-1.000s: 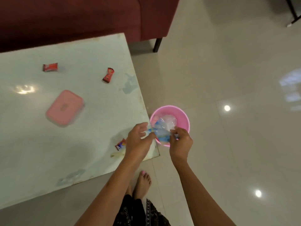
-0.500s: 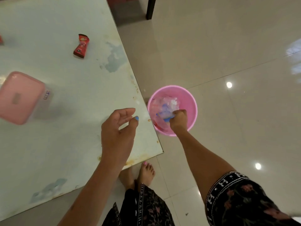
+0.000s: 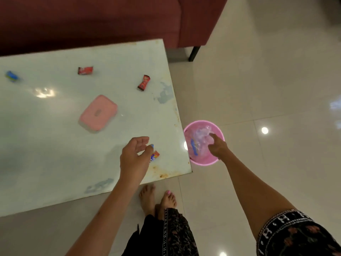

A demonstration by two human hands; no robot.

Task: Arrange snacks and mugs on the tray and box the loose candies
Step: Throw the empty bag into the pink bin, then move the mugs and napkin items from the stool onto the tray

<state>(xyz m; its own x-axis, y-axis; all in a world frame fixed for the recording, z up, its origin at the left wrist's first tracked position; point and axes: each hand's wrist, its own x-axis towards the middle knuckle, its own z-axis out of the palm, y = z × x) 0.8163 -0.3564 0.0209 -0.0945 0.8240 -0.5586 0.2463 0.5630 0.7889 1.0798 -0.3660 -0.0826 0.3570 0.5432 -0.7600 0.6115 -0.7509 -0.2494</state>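
Observation:
A pink lidded box (image 3: 98, 112) lies on the pale table (image 3: 55, 145). Loose candies are scattered around it: a red one (image 3: 85, 70) at the back, another red one (image 3: 144, 82) near the right edge, a blue one (image 3: 12, 76) far left, and a red-blue one (image 3: 154, 155) beside my left hand. My left hand (image 3: 134, 156) hovers open over the table's near right corner. My right hand (image 3: 216, 145) reaches into a pink bin (image 3: 203, 161) on the floor, fingers spread over a crumpled clear-and-blue plastic wrapper (image 3: 200, 138).
A dark red sofa (image 3: 110, 21) stands behind the table, with a black leg (image 3: 193, 53) on the glossy tiled floor. My bare feet (image 3: 156, 198) stand just off the table's near edge.
My right hand has let go of the plastic wrapper inside the bin and its fingers have spread. My left hand stays open over the table corner. The view has tilted up, showing more table.

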